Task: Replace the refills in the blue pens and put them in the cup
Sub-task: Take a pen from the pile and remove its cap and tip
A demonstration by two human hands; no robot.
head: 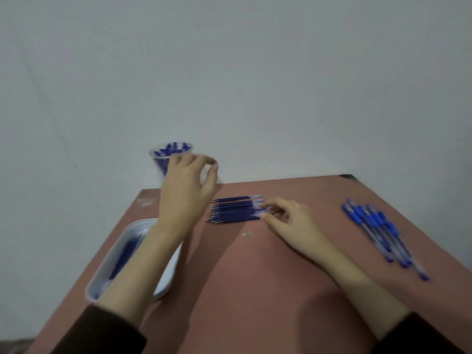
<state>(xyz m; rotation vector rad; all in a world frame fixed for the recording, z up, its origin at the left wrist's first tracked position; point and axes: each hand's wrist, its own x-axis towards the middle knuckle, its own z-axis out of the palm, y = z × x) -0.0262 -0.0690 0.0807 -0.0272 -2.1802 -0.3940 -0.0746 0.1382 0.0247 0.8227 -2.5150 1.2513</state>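
— Blue capped pens (378,228): where?
— Loose on the reddish table (255,277), right side; more fill the clear plastic cup (169,157). White tray (143,222) holds blurred blue items.
— Hands?
— Right hand (288,221) pinches dark blue refills (235,209); left hand (186,185) curled beside the cup, grip blurred.

Open gap between right hand (293,221) and pens (380,231); tray (132,229) leftward.

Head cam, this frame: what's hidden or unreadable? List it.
Head view only:
- cup: lower part hidden behind the left hand; blue contents blurred, uncountable.
- left hand: blurred; whether it holds anything is unclear.
- tray: middle covered by the left forearm; blue contents smeared.
- refills: right ends under the right hand; a pinch cannot be confirmed.
- pens: motion blur, count uncertain.
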